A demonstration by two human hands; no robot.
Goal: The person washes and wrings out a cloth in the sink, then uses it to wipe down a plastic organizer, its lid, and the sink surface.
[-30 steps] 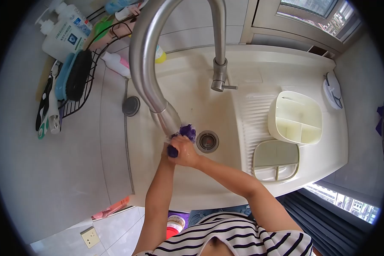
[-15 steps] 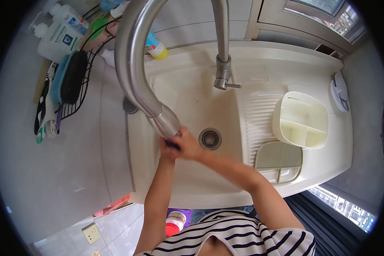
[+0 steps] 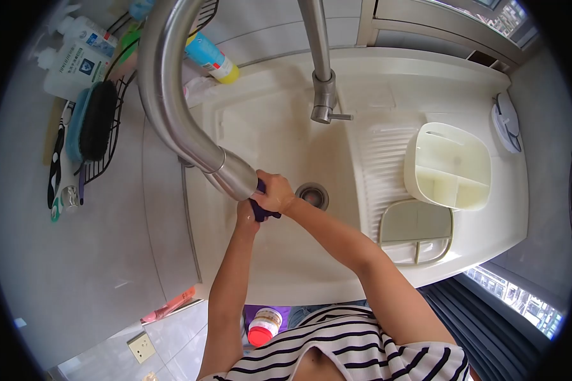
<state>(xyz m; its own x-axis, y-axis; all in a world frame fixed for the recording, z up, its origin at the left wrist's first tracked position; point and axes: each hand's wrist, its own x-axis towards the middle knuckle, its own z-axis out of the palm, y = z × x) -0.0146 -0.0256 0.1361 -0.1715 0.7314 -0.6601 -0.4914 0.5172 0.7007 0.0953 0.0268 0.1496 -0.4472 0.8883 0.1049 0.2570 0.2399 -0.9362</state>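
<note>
Under the spout of the metal faucet [image 3: 232,174], both hands are closed around a dark purple cloth [image 3: 265,211]. My right hand [image 3: 276,192] grips it from above and to the right. My left hand [image 3: 246,214] is partly hidden by the spout and holds the cloth's lower left side. A bunched end of the fabric sticks out between the two hands. Beneath them lies the cream sink basin, with its round drain [image 3: 313,197] just right of my right hand.
On the ribbed ledge at the right stand a pale divided box [image 3: 454,162] and its lid [image 3: 416,222]. The faucet's lever base [image 3: 324,105] rises at the back. A wire rack [image 3: 111,149] on the left wall carries brushes and bottles. A yellow-capped tube [image 3: 213,57] is behind the spout.
The view has shifted slightly, and the spout appears further left. More of the purple cloth shows between my hands, which stay closed on it.
</note>
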